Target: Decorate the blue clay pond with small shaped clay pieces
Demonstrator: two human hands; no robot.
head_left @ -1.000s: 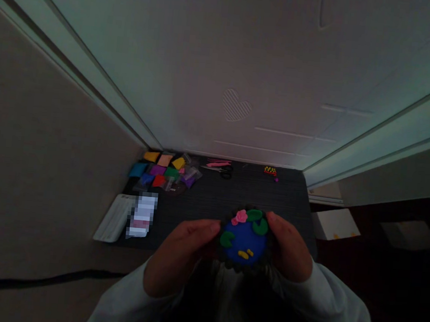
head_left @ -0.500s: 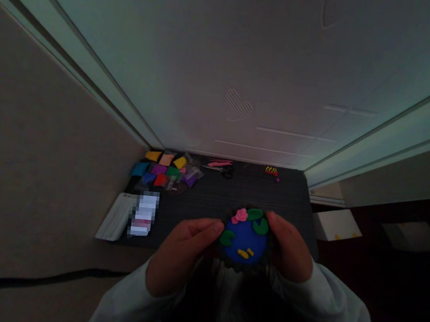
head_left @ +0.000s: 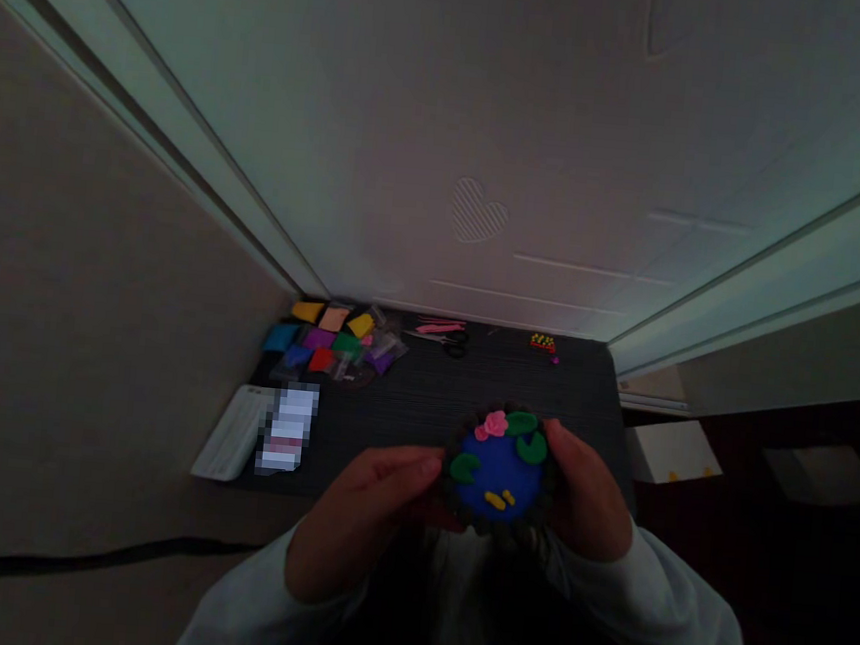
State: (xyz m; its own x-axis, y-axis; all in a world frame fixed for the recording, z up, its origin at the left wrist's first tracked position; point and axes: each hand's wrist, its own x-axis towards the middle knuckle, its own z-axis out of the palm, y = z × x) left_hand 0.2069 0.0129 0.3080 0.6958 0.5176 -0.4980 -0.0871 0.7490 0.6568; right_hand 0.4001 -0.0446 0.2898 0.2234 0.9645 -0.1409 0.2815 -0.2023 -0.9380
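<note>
Dark grey streaked table [head_left: 574, 395]: far edge runs along the white panel [head_left: 384, 158], pouches fill the far left corner, right edge drops off beside a white box [head_left: 675, 451] set lower. Dark tabletop shows between the scissors and the hands, and out to the right edge. Near edge partly behind the hands. Blue clay disc [head_left: 503, 474] with dark scalloped rim held at the near side of the table, face toward camera; gap to the tabletop can't be told. Left hand [head_left: 359, 522] grips the left rim, thumb on top, fingers partly hidden below; right hand [head_left: 593, 497] grips the right rim, a fingertip by the upper right. Both closed on the disc, sleeves coming in from the lower corners. Counts, disc: 3 green lily pads [head_left: 531, 448], 2 pink flowers [head_left: 495, 424], one larger, 2 yellow pieces [head_left: 495, 500]. Counts, table: at least 9 coloured pouches [head_left: 318, 339], 1 pair of scissors [head_left: 436, 339], 1 yellow-dotted red piece [head_left: 542, 342] and 1 magenta bit [head_left: 554, 361] near the far right corner, several pink strips [head_left: 441, 326] at the far edge, 1 white flat packet [head_left: 233, 436] and 1 pixelated item [head_left: 287, 429] at the left edge.
</note>
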